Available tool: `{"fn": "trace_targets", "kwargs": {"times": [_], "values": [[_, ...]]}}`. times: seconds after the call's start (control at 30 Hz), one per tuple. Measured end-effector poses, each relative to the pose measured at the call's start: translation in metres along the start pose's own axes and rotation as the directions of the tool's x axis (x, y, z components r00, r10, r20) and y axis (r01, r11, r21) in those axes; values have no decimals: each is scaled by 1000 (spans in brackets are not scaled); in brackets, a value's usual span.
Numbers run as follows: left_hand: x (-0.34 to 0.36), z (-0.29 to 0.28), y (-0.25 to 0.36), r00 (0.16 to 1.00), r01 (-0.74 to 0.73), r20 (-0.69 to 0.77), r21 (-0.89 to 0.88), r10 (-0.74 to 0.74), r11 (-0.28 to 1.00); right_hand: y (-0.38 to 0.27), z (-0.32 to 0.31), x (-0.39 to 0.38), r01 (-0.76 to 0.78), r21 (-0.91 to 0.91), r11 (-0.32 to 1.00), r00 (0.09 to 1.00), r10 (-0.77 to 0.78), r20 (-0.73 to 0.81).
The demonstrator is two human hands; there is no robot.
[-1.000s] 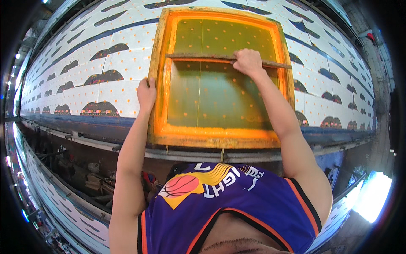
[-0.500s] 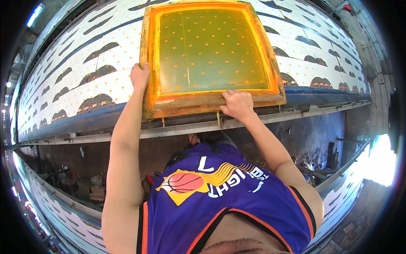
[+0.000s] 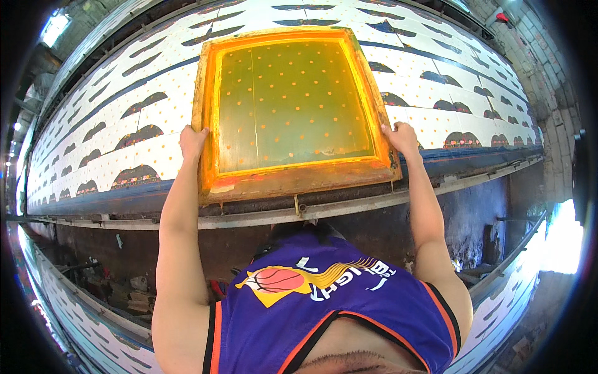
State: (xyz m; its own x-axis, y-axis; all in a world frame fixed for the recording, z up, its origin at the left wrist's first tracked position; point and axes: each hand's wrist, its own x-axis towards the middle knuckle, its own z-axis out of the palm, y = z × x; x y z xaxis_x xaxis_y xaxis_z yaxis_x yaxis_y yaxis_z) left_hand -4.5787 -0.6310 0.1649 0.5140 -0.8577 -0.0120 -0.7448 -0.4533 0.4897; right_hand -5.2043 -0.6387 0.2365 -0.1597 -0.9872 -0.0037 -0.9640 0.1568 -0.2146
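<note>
A screen-printing frame (image 3: 299, 177) lies over the near side of the long printing table, its wooden border stained orange and yellow. Its greenish mesh (image 3: 293, 106) carries rows of small orange marks. My left hand (image 3: 193, 142) grips the left border, thumb on top and the other fingers partly hidden at the outer side. On the opposite border, my right hand (image 3: 402, 137) holds on in much the same way. Whether the frame rests fully on the surface, I cannot tell. White fabric (image 3: 140, 93) with orange dots and dark floral arches spreads around it.
A metal rail (image 3: 349, 209) with small upright pegs runs along the table's near edge. Behind my body another table (image 3: 93, 318) bears similar fabric. A brick wall (image 3: 542, 68) stands at the right, and clutter (image 3: 140, 296) lies on the floor at lower left.
My right hand has gone from the frame's near border to its right border. My left hand keeps to the left border. Frame and table both appear lower in the picture.
</note>
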Motion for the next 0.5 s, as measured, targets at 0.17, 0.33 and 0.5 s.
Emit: {"fn": "trace_targets", "kwargs": {"times": [0.17, 0.33, 0.5], "values": [[-1, -1, 1, 1000, 1, -25, -29, -2, 1000, 23, 31, 14, -51, 179, 983, 995, 34, 93], [6, 5, -8, 997, -23, -68, 6, 23, 1000, 18, 26, 18, -58, 173, 983, 993, 39, 112], [23, -2, -15, 997, -46, -57, 14, 47, 999, 25, 35, 25, -7, 207, 978, 999, -4, 54]]}}
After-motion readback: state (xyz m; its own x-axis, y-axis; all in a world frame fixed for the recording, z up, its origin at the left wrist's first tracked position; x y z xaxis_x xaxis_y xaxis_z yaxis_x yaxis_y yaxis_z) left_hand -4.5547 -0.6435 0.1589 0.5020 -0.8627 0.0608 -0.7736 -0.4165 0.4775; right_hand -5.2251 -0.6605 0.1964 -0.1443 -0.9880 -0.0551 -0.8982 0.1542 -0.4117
